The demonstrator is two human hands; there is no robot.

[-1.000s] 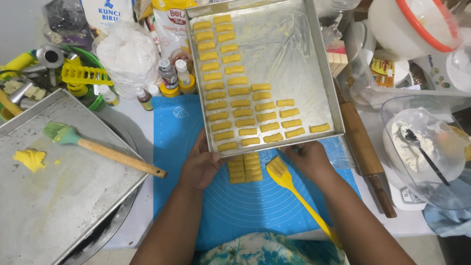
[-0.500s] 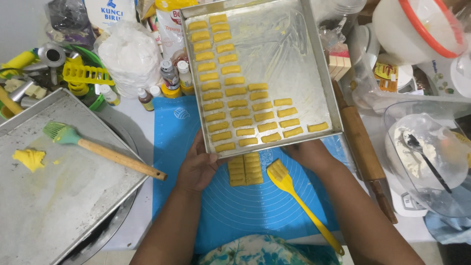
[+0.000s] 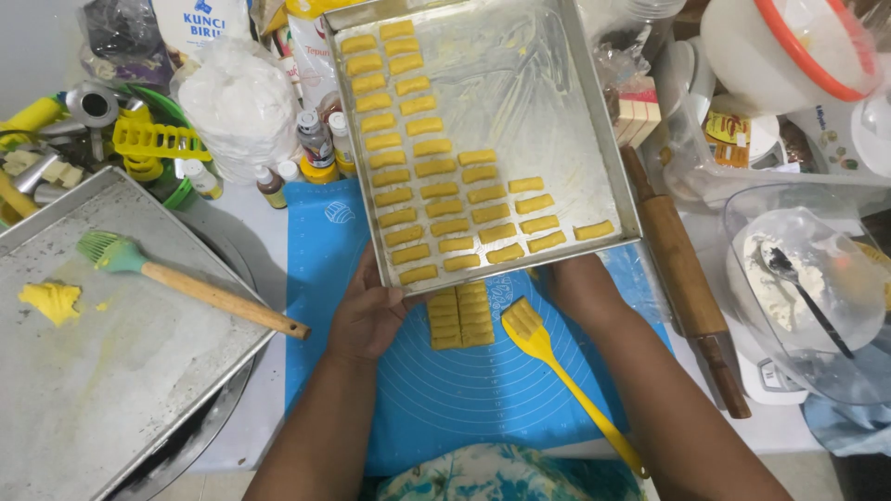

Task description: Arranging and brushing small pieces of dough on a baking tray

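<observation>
both hands grip the near rim of the tray point(image 3: 624, 148): the left hand point(image 3: 369, 315) is curled around its near-left corner, fingers tucked under, and the right hand point(image 3: 577, 283) holds the near-right edge, mostly hidden beneath it. the tray sits tilted over the blue mat point(image 3: 464, 399), and its left half is already filled with rows of yellow dough pieces point(image 3: 436, 172), while the right half is bare and greased. a small block of cut pieces point(image 3: 461, 315) waits on the mat between the hands, with a yellow spatula point(image 3: 548, 362) just beside it. left of the mat lies a second tray point(image 3: 111, 371) bearing a brush point(image 3: 186, 283) and a dab of dough. a rolling pin point(image 3: 687, 288) lies to the right, a glass bowl point(image 3: 807, 297) beyond it, and bottles and bags crowd the far side.
</observation>
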